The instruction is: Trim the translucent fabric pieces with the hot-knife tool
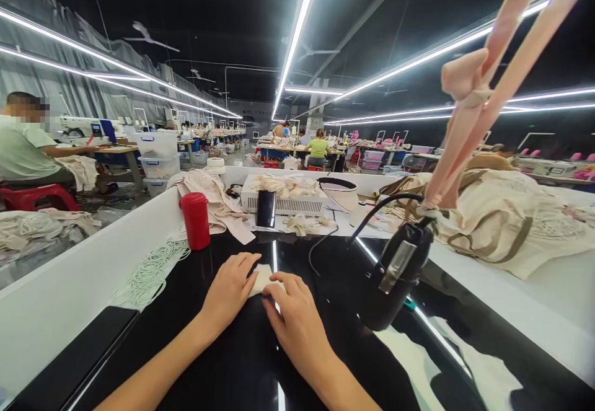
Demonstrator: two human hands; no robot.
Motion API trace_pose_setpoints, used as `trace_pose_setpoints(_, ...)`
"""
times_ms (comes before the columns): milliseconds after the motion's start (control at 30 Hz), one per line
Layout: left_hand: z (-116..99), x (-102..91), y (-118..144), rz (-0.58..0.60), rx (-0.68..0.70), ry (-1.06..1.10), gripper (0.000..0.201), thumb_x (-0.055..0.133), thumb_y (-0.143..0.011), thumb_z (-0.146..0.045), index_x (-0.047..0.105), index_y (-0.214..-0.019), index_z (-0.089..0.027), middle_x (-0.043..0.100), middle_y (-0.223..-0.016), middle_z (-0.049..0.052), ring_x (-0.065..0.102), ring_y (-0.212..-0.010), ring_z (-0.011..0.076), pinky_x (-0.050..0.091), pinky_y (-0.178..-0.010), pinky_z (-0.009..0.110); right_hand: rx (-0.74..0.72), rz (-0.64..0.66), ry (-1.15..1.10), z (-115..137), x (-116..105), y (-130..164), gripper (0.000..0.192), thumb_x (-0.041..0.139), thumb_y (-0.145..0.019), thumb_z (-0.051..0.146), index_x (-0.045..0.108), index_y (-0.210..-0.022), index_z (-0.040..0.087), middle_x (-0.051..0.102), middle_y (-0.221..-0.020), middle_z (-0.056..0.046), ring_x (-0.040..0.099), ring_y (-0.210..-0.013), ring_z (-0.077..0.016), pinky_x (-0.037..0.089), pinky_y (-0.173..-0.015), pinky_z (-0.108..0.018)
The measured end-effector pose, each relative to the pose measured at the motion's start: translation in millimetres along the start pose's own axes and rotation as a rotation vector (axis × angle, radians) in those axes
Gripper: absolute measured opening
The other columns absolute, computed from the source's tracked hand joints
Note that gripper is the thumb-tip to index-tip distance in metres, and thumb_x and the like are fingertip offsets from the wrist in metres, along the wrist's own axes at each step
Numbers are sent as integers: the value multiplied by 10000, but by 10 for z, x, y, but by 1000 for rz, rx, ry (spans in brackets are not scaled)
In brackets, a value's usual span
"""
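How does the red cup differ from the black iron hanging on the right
The red cup stands upright on the black table, left of the hands; the black iron hangs tilted from pink straps, right of them. The cup is plain red and smaller in view; the iron is black with a metal plate and a cord. Neither hand touches either one.

Garment factory: rows of sewing tables (288, 148), seated workers (318, 147), fabric piles (502, 219), probably sewing machines (81, 129).
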State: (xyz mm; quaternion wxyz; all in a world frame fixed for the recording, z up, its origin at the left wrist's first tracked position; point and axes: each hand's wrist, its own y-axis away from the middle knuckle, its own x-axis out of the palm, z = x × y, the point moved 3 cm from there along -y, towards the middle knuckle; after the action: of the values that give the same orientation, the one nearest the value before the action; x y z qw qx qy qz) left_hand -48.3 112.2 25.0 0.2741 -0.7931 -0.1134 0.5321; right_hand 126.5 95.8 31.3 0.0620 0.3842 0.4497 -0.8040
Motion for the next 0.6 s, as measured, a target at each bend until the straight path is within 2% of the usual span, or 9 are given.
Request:
trace_pose_setpoints(100, -61, -46, 4, -20, 56, 9, 337, 509, -1023, -200, 559, -1354, -241, 640, -1284, 62, 606, -1178, 257, 497, -1047, 460, -57, -3, -62, 114, -184, 202, 189, 616, -927, 67, 629, -981, 248, 681, -1137, -43, 652, -1045, -224, 551, -907, -356)
trace_pose_setpoints(200, -137, -76, 0, -26, 114, 19, 339, 486, -1030, -192, 561, -1357, -237, 641, -1282, 71, 605, -1181, 258, 497, -1051, 472, -131, -7, -120, 111, -273, 472, 170, 562, -957, 83, 623, -993, 238, 689, -1096, -53, 668, -998, -219, 555, -855, -333)
trace_pose_setpoints(400, -344, -143, 45, 11, 224, 39, 330, 463, -1033, -174, 589, -1328, -251, 660, -1252, 65, 629, -1159, 246, 525, -1024, 446, -121, -50, -138, -137, -138, 956, 206, 433, -1032, 166, 594, -923, 237, 686, -955, -44, 660, -826, -201, 536, -723, -314)
trace_pose_setpoints(500, -485, -185, 160, 58, 271, 64, 330, 465, -1036, -157, 592, -1319, -270, 670, -1234, 50, 642, -1145, 230, 534, -1020, 416, -85, 8, -140, -206, -51, 1040, 190, 437, -1034, 161, 594, -966, 241, 685, -970, -47, 661, -834, -201, 541, -734, -312)
trace_pose_setpoints(600, -620, -194, 326, 101, 317, 104, 332, 452, -1044, -141, 583, -1319, -273, 681, -1198, 47, 657, -1116, 220, 548, -990, 388, -86, -14, -149, -205, -26, 1043, 199, 421, -1045, 177, 595, -970, 238, 683, -951, -48, 658, -815, -204, 545, -739, -323)
